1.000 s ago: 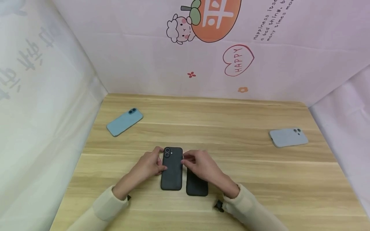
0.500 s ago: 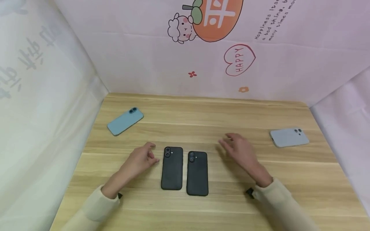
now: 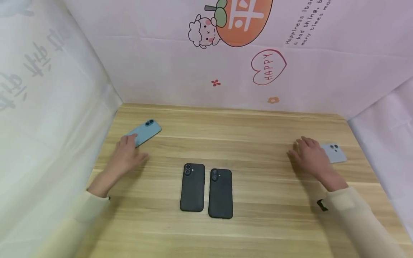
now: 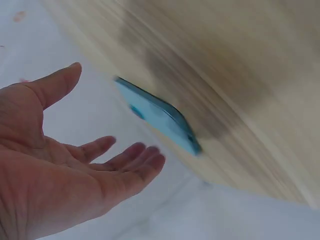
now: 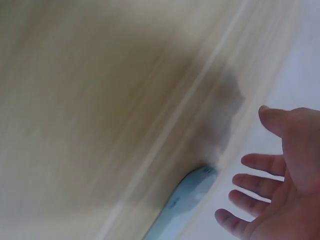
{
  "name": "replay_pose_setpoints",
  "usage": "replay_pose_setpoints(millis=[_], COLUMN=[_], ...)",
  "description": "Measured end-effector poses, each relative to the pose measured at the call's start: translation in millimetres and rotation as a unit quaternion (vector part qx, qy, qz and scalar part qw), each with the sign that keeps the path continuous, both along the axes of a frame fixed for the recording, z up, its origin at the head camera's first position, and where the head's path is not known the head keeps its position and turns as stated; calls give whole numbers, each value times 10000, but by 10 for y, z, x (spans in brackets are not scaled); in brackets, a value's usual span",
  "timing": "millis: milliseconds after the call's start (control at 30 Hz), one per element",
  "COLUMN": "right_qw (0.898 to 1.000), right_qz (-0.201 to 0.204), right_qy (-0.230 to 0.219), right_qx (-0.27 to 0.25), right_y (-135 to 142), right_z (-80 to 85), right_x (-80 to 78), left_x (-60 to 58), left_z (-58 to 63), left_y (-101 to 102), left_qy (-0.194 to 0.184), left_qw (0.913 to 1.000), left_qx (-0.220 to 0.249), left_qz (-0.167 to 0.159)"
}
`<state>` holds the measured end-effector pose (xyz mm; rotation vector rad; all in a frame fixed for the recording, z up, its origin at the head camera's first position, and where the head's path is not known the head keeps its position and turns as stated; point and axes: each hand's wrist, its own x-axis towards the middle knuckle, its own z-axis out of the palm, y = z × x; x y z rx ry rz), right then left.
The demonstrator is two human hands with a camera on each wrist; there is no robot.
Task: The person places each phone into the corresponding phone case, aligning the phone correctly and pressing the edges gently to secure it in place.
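At the far left a light blue phone (image 3: pixel 146 132) lies back up, and my left hand (image 3: pixel 124 156) hovers over its near end with thumb and fingers spread. The left wrist view shows that hand (image 4: pixel 85 155) apart from the phone (image 4: pixel 157 117). On the right, a pale blue-white phone (image 3: pixel 334 153) is partly hidden behind my right hand (image 3: pixel 311 156). In the right wrist view the fingers (image 5: pixel 257 185) are loosely extended, holding nothing, with that phone (image 5: pixel 182 205) beyond them. Two black phones, one left (image 3: pixel 192 188) and one right (image 3: pixel 221 193), lie side by side, camera ends away from me.
The wooden tabletop (image 3: pixel 206 143) carries all the phones. A white printed cloth (image 3: pixel 155 64) hangs along its back edge, and more white cloth (image 3: pixel 48 107) borders the left side.
Both hands have let go of the left black phone and moved apart, the left toward the light blue phone, the right toward the pale one. The two black phones stay lying side by side.
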<state>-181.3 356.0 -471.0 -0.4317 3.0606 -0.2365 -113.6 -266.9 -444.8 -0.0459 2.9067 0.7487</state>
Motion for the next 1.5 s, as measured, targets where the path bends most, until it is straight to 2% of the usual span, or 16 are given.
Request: replay_pose_setpoints(millis=[133,200,300,433,667,733,833,933,1033,1133,1267,1367,1500], right_qw=[9999,9998,9996,9990,9981,9984,9944,9819,9680,9550,9436,9403,9434], right_qz=[133,211,249,295,236,-46,-910,-1874,-2489,-2803,-3023,-3088,-3009], right_qy=[-40,46,130,273,383,273,232,86,-317,-935,-1341,-1431,-1388], right_qx=[34,58,-5,-179,-413,-501,-489,-255,12,250,146,5,133], right_y=[193,265,319,330,335,341,401,554,741,848,863,824,727], right_z=[-70,-114,-163,-191,-180,-151,-100,-44,-11,5,-9,-28,-63], right_x=[5,34,92,167,285,314,325,304,261,223,179,127,38], left_x=[-163,-241,-336,-411,-491,-511,-532,-553,-574,-599,-641,-664,-680], left_z=[-51,-87,-140,-205,-255,-249,-239,-238,-238,-237,-233,-231,-224], left_y=[-186,-256,-329,-384,-406,-406,-402,-387,-372,-355,-317,-290,-285], left_qy=[60,65,-131,-390,-430,-491,-549,-568,-560,-513,-455,-477,-531], left_qw=[9999,9999,9997,9984,9970,9964,9957,9955,9958,9964,9971,9971,9968], left_qx=[-62,-109,-200,-368,-630,-673,-726,-726,-694,-641,-592,-584,-603], left_qz=[81,19,-77,-174,-149,-149,-173,-199,-208,-191,-159,-105,-9])
